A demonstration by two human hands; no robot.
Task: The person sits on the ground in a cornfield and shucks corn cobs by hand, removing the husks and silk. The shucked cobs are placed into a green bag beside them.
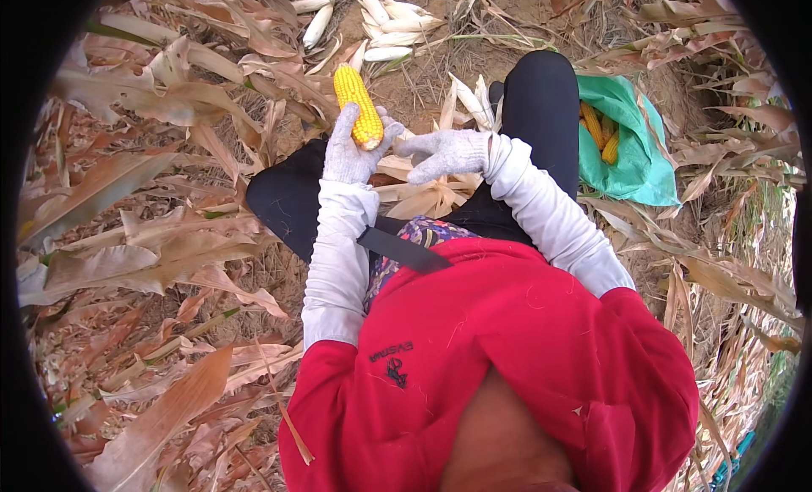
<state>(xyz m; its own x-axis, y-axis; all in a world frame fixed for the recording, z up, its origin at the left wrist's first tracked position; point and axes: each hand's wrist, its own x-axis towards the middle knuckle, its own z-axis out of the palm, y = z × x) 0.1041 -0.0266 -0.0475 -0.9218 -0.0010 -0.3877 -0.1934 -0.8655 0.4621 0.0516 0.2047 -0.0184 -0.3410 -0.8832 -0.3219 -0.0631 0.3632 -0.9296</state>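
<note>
My left hand (353,150), in a pale knitted glove, holds a bare yellow corn cob (357,106) with its broken stem end towards me. The thumb lies along one side of the cob and the fingers are around the other. To its right, my right hand (447,155), gloved alike, is empty with its thumb and fingers apart, pointing towards the left hand. Beneath the hands, between my legs, lie dry corn husks (438,197). More pale husks (471,105) stand by my right knee.
A green woven sack (641,168) with several yellow cobs (610,148) in its mouth lies beside my right leg. Ahead on the soil is a pile of corn ears in pale husks (396,25). Dry corn stalks and leaves (146,232) cover the ground at left; more dry leaves (729,263) lie at right.
</note>
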